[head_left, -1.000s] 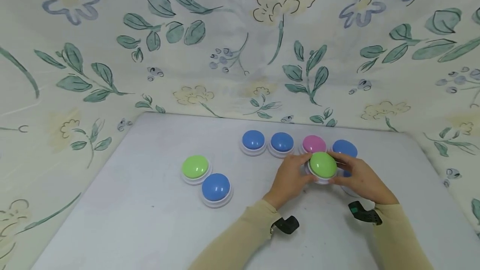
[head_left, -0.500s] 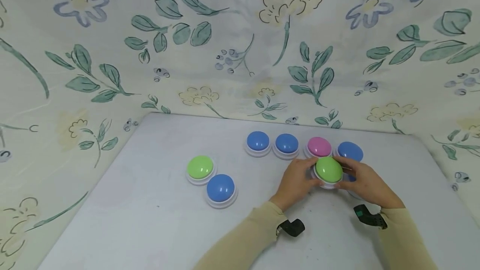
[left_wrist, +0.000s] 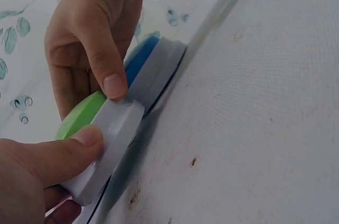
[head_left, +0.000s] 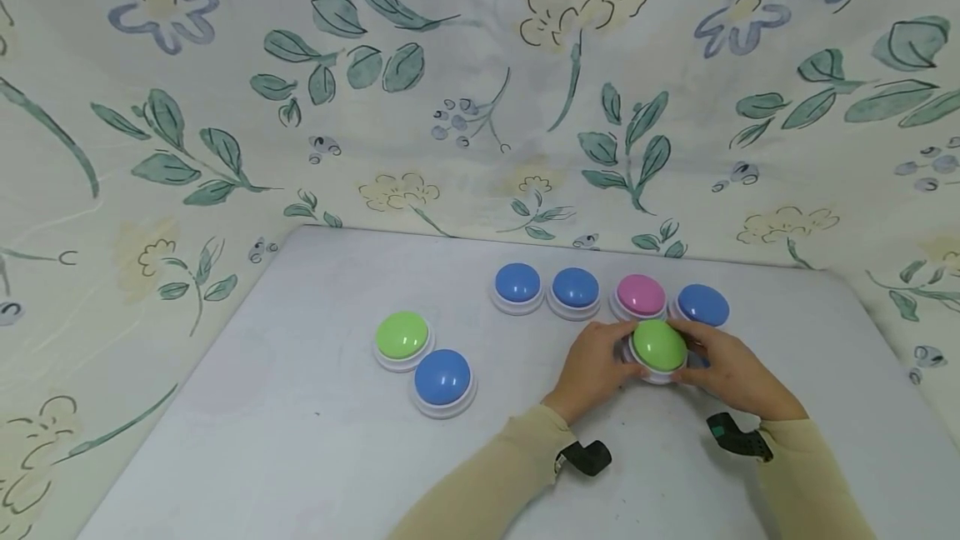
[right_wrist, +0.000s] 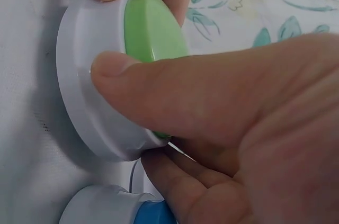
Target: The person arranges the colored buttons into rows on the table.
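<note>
A green push button (head_left: 660, 345) with a round white base is held between both hands, close to the tabletop; whether its base touches cannot be told. My left hand (head_left: 596, 367) grips its left side, the thumb on the white base in the left wrist view. From the right, my right hand (head_left: 733, 367) holds the same base, its thumb (right_wrist: 159, 91) lying along the side. Directly behind is a pink button (head_left: 641, 295), with a blue button (head_left: 702, 305) to its right. Another blue button (right_wrist: 154, 213) sits beside the held one, mostly hidden behind my right hand in the head view.
Two more blue buttons, one (head_left: 517, 282) and another (head_left: 575, 287), continue the back row leftward. Left of the hands, a green button (head_left: 402, 335) and a blue button (head_left: 442, 377) stand close together on the white table (head_left: 315, 457). Flower-patterned cloth (head_left: 465, 173) rises behind.
Both hands have brought the green button slightly toward me, away from the pink one. The whole head view has shifted a little; the other buttons keep their places.
</note>
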`<state>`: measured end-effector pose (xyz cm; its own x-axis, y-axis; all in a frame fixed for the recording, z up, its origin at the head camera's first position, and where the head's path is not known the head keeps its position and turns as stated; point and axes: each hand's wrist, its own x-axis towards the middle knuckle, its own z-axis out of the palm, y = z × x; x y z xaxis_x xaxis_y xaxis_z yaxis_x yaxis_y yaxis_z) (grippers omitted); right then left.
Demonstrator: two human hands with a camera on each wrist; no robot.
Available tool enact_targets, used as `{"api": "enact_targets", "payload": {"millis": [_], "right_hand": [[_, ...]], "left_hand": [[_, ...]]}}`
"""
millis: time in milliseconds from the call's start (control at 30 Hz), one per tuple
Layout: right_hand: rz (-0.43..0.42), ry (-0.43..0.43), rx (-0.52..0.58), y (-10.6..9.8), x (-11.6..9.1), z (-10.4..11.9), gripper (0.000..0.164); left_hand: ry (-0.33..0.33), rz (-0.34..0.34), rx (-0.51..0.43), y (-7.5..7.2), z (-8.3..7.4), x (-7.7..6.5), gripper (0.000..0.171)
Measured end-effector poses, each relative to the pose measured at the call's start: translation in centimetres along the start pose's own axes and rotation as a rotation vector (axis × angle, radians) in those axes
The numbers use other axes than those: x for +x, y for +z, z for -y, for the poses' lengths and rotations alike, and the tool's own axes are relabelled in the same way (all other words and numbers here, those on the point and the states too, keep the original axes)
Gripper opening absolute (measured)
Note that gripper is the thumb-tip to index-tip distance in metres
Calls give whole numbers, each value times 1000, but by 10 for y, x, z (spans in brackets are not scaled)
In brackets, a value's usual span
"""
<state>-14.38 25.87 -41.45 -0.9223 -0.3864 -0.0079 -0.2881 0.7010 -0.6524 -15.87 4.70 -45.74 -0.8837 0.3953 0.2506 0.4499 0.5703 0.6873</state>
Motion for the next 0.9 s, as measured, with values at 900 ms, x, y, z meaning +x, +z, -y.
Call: {"api": "enact_targets", "payload": {"millis": [900], "right_hand": [[24, 42, -109, 7, 2, 8, 73]], "left_hand": [[-5, 24, 6, 1, 3, -1, 60]]}}
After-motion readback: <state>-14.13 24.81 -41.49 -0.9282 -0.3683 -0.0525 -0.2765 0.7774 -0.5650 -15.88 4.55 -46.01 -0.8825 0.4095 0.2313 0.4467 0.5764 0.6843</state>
